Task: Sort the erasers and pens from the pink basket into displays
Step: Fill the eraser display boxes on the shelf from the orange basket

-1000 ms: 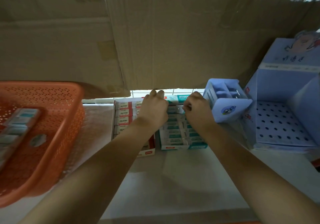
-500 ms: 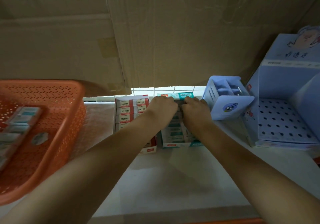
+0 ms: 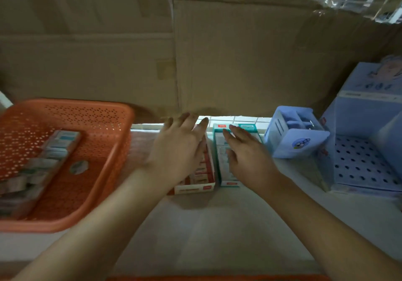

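Observation:
The pink-orange perforated basket point(image 3: 104, 128) stands at the left and holds rows of wrapped erasers point(image 3: 50, 156). Two eraser display boxes sit side by side at the back of the counter: a red-trimmed one point(image 3: 195, 186) and a teal-trimmed one point(image 3: 226, 172), both filled with erasers. My left hand point(image 3: 180, 148) hovers over the red box with fingers spread and straight, holding nothing. Over the teal box, my right hand point(image 3: 245, 154) is likewise flat and empty. The image is motion-blurred.
A small blue divided pen holder point(image 3: 295, 139) stands right of the teal box. Further right is a large blue display point(image 3: 365, 150) with a perforated base. Brown cardboard boxes point(image 3: 217, 52) hang over the back of the white counter point(image 3: 217, 226).
Both hands were curled together over the teal box; now they have let go, spread flat and drawn apart, the left one shifting over the red box. The view has swung left.

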